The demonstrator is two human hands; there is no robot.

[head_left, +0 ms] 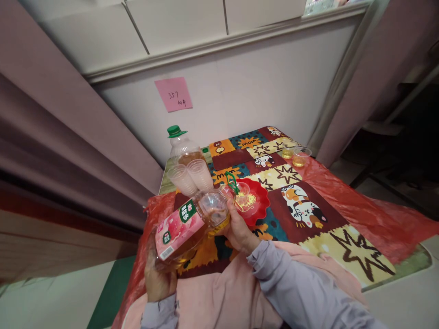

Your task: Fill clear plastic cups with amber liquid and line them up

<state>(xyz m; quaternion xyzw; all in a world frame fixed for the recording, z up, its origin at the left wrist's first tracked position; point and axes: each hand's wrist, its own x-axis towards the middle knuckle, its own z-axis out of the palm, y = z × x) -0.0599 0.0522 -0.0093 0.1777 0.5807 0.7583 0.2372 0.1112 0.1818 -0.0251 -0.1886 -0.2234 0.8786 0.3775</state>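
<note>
Both my hands hold a large clear juice bottle [181, 228] with a pink label, tilted so its neck points up and to the right. My left hand [159, 276] supports the bottom end, and my right hand [240, 228] is wrapped round the neck. At the bottle's mouth a green ring [232, 182] hangs, and the mouth is over a red scalloped plate [255, 205]. On that plate stands a clear plastic cup [243, 192]; whether juice is flowing into it I cannot tell.
Two stacks of clear cups [199, 173] stand behind the bottle, beside a second juice bottle [185, 148] with a green cap [175, 131]. Two cups with yellow liquid [299, 160] are at the back right. A patterned mat [305, 205] and red plastic sheet [377, 224] cover the table.
</note>
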